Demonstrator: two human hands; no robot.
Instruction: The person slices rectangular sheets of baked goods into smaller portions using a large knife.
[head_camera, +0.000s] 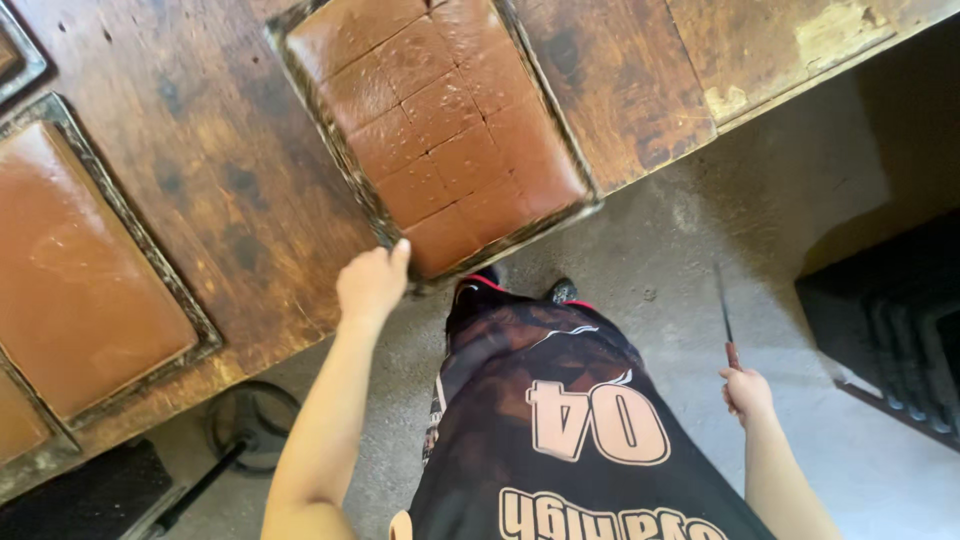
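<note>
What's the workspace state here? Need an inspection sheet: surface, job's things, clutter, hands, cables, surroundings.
Surface: worn wooden table, dark stains, chipped edge at upper right.
Job's things: metal tray of brown slab scored into squares, its corner overhanging the table edge; knife, thin blade pointing away from the body.
Clutter: second tray with an uncut brown slab at left; parts of more trays at the far left edge.
Hands: left hand grips the cut tray's near corner; right hand holds the knife off to the side, over the floor.
Cables: nothing seen.
Surroundings: concrete floor; dark ribbed crate at right; round dark object under the table.
</note>
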